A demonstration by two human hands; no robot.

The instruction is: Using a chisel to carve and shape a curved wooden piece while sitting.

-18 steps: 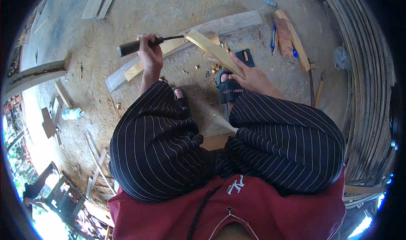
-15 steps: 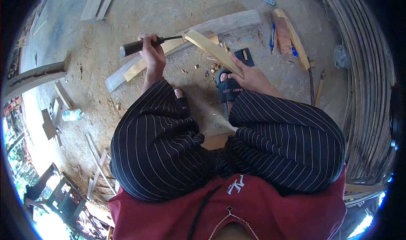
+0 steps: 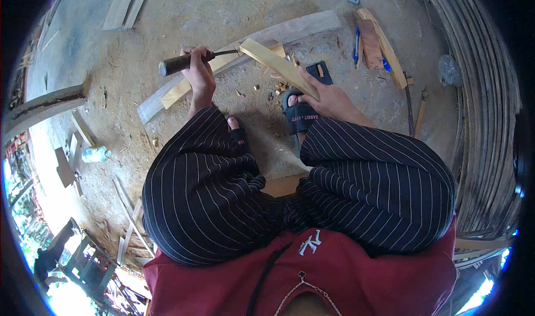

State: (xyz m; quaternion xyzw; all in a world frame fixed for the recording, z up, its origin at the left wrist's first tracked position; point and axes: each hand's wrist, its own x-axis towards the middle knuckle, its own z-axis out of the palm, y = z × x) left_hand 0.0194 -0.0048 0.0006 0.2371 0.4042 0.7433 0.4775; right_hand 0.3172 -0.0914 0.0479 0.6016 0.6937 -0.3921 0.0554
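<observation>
My left hand (image 3: 199, 77) is closed around the dark handle of a chisel (image 3: 176, 65). Its thin metal blade points right, with the tip at or close to the far end of a pale yellow wooden bar (image 3: 278, 65); whether they touch I cannot tell. The near end of this bar is gripped in my right hand (image 3: 330, 100), so it slants up and away to the left. Below both hands, another pale wood strip (image 3: 177, 96) lies across a long greyish plank (image 3: 312, 25) on the floor. Small wood chips (image 3: 277, 89) are scattered near my right foot.
A black flat block (image 3: 327, 77) lies beyond my right sandal. Farther right are a reddish wood piece (image 3: 370, 44), a blue pen (image 3: 356, 43) and a longer wood strip (image 3: 393, 60). Stacked boards (image 3: 485, 121) line the right side. A plastic bottle (image 3: 96, 154) lies at left.
The view has shifted slightly. Both hands keep their grips, and the chisel and the wooden bar stay in almost the same position relative to each other.
</observation>
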